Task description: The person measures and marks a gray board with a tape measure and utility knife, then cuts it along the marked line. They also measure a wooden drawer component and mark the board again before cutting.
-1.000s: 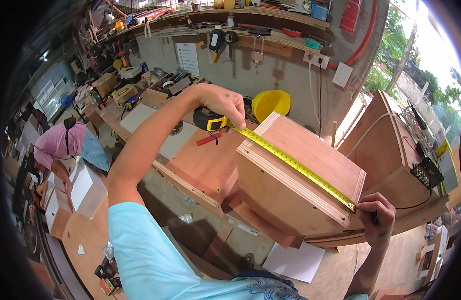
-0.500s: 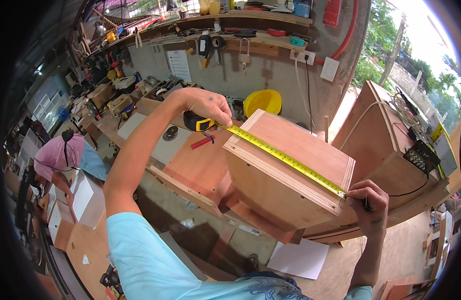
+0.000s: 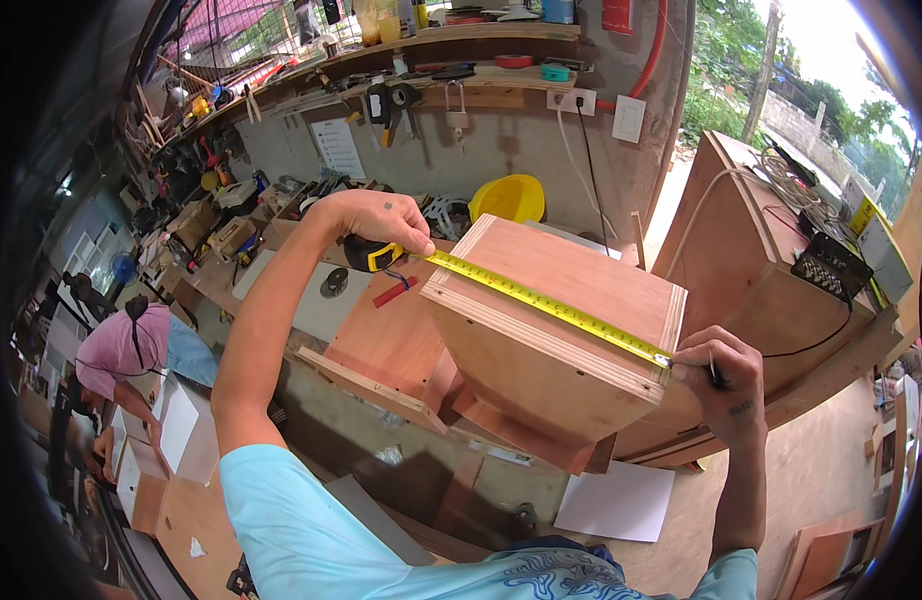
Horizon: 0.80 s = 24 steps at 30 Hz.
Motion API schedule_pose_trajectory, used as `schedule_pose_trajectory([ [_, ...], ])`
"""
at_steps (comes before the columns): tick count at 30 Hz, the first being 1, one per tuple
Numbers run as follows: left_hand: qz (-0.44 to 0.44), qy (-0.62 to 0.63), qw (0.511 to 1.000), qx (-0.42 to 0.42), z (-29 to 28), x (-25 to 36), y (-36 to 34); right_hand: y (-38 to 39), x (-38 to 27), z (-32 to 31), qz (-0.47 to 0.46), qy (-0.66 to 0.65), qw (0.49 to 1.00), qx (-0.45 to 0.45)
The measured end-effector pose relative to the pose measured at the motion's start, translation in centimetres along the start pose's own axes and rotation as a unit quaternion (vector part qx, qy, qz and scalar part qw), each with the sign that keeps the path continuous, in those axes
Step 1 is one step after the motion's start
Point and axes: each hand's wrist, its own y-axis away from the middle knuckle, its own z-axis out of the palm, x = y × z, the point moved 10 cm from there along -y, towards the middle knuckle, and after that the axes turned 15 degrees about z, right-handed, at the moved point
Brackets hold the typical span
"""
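A yellow tape measure [image 3: 556, 308] is stretched along the top edge of a plywood box [image 3: 541, 352]. My left hand [image 3: 389, 220] pinches the blade at the box's left corner, and the black and yellow case hangs beneath my fingers. At the right corner, my right hand [image 3: 726, 375] is closed on the metal end of the blade. A small dark, thin object also shows between the right-hand fingers; its kind is hard to make out. The box stands on a wooden piece over the bench.
A yellow hard hat [image 3: 508, 199] lies behind the box. A larger wooden cabinet [image 3: 711, 240] stands at right, bearing cables and a tray of bits. Wall shelves [image 3: 461, 45] hold tools. At far left another person [image 3: 131, 345] bends over white panels. A white sheet [image 3: 616, 500] lies on the floor.
The view has shifted slightly, so the box and both hands appear a little further left. Both hands keep their hold on the tape, which stays stretched along the same edge.
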Motion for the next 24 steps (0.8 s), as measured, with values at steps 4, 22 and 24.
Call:
schedule_pose_trajectory([
  [4,-0.008,-0.01,1.0,0.004,-0.1,0.7,0.1,0.1,0.0,-0.1,0.003,-0.002,1.0,0.012],
  [22,0.01,-0.029,0.999,0.043,-0.5,0.8,0.4,4.4,9.0,-0.8,0.229,-0.318,0.918,0.053],
  [24,0.003,-0.022,0.998,0.05,-0.4,1.5,0.0,7.6,14.0,-0.7,0.313,-0.269,0.911,0.011],
])
